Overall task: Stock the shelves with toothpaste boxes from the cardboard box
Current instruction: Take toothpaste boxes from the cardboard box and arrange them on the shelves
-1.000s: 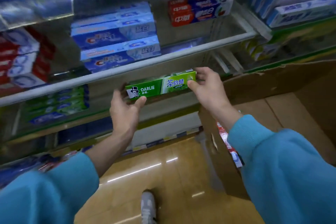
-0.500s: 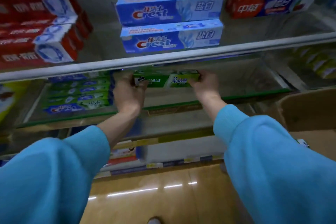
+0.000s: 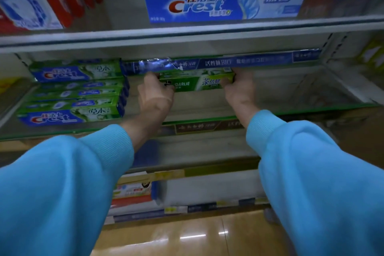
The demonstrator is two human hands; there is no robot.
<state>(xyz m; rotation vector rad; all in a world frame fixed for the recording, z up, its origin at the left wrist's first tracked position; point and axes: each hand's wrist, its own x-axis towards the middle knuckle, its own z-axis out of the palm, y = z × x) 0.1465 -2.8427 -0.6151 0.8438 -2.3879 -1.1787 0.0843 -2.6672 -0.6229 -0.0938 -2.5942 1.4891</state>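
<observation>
A green Darlie toothpaste box (image 3: 195,83) lies lengthwise between my two hands, deep inside the middle shelf (image 3: 207,110), under the shelf above. My left hand (image 3: 154,95) grips its left end and my right hand (image 3: 239,91) grips its right end. Whether the box rests on the shelf board or hangs just above it cannot be told. The cardboard box is out of view.
Green and blue Crest boxes (image 3: 72,97) are stacked on the same shelf to the left. Blue Crest boxes (image 3: 224,0) and red boxes (image 3: 41,0) sit on the upper shelf. A blue label strip (image 3: 228,61) hangs above the held box. The shelf's right part is bare. Wooden floor (image 3: 187,239) lies below.
My view has come closer to the shelves and lower. Both hands have pushed the Darlie box further in under the upper shelf. The cardboard box has left the view.
</observation>
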